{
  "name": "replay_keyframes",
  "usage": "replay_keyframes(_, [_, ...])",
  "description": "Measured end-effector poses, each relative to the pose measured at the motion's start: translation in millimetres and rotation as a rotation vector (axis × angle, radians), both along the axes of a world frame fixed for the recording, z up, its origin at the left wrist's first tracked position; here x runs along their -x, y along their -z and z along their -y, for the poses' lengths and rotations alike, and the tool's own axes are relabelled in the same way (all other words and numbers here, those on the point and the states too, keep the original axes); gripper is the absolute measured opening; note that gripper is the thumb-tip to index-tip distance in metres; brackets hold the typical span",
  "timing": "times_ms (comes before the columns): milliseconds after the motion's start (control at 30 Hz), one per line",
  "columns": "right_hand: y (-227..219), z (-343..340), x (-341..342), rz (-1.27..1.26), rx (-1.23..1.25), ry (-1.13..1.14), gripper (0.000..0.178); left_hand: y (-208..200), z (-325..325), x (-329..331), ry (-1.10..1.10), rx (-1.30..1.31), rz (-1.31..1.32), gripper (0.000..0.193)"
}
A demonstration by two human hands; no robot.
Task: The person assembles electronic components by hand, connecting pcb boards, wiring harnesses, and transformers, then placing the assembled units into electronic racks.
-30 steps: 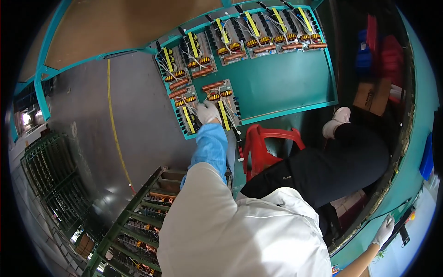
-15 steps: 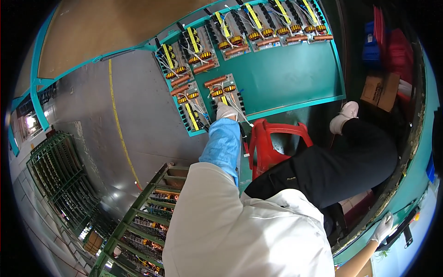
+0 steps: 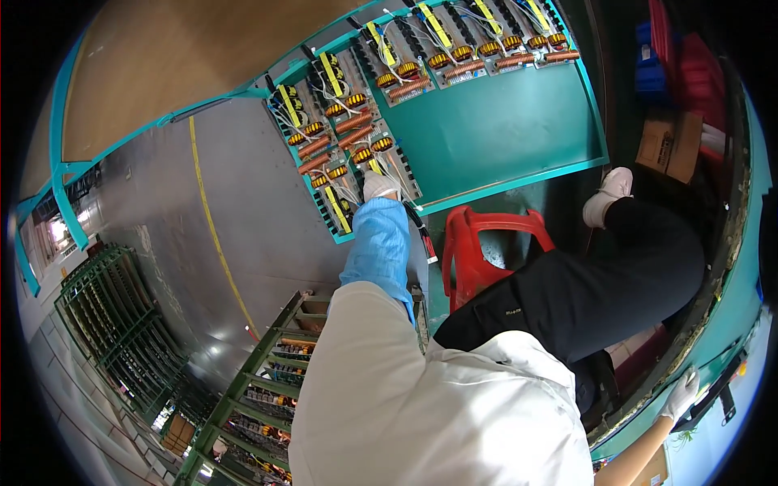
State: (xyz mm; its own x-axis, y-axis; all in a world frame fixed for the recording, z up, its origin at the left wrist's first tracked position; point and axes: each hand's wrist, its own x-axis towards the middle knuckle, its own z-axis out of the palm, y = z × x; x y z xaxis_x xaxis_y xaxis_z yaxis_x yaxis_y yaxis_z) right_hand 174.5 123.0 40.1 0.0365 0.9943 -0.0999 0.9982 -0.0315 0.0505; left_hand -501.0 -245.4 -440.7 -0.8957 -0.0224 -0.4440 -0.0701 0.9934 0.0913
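Note:
My left hand, white-gloved below a blue sleeve cover, is closed on the near end of a circuit board. This board bears a copper coil, two yellow-and-black ring coils, white wires and a black finned strip. My fingers hide part of its near end. It lies inside a shallow teal tray, close beside a similar circuit board on the left. Several more such boards line the tray's far and left sides. At the lower right, my gloved right hand rests with fingers extended by a teal edge and a black bar.
A red plastic stool stands just before the tray, beside my black-trousered leg. Green racks with boards stand lower left, and another board-filled rack is near my left arm. A cardboard box and blue bin lie far right.
The board under my left hand has moved left and slightly away from me, closer to the neighbouring boards. My right hand stays by the teal edge. The whole view has shifted slightly.

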Motion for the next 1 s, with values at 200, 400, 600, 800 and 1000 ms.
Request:
replay_keyframes(200, [-9, 1, 5, 0.052, 0.086, 0.033, 0.036, -29, -36, -14, -0.110, 0.001, 0.033, 0.021])
replay_keyframes(400, [0, -4, 7, 0.026, 0.070, 0.014, 0.036, -42, -16, -11, 0.003, 0.067, 0.037, 0.025])
replay_keyframes(600, [-2, -6, 8, 0.086, 0.087, -0.030, 0.037, -29, -4, -15, 0.064, 0.087, 0.129, 0.031])
replay_keyframes(800, [-3, 6, -10, 0.106, 0.061, -0.053, 0.037, -49, -18, -31, -0.053, 0.042, 0.157, 0.044])
replay_keyframes(1000, [17, 10, -50, -0.512, 0.005, 0.051, 0.037, -13, 27, 14, -0.060, -0.126, 0.193, 0.071])
